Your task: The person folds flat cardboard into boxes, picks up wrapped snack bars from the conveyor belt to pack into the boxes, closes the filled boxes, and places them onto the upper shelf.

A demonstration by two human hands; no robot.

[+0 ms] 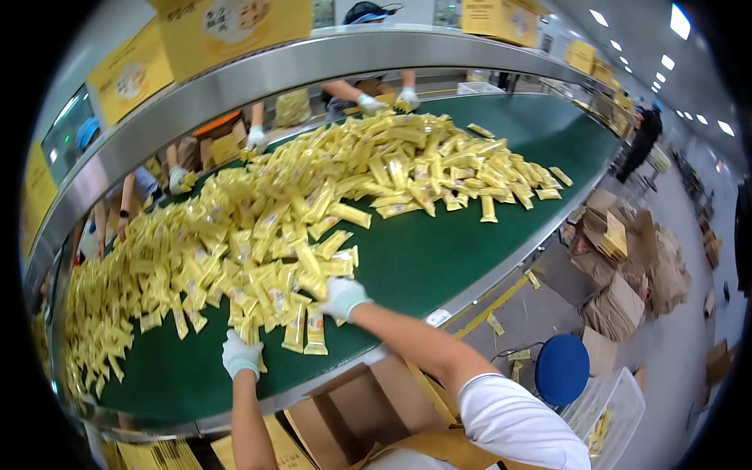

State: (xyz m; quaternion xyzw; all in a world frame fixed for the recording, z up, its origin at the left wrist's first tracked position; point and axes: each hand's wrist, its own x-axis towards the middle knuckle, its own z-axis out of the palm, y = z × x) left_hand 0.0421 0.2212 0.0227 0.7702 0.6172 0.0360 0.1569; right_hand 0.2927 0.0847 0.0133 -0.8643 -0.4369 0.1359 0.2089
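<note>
A large heap of yellow wrapped snack packets (266,227) lies across the green conveyor belt (415,258). At the heap's near edge, my left hand (241,354), in a white glove, closes on a few packets, its fingers partly covered. My gloved right hand (343,299) is higher and to the right, with its fingers curled round packets at the side of the heap. Between my hands, two loose packets (315,330) lie side by side on the belt. Below the belt edge, right in front of me, stands an open cardboard box (368,415).
Across the belt, co-workers' gloved hands (368,103) handle packets. A metal rail (313,59) arches above, carrying yellow cartons (235,31). To my right are a blue stool (562,370), a clear plastic bin (619,407) and piled cardboard (619,266). Another person (644,141) stands farther back.
</note>
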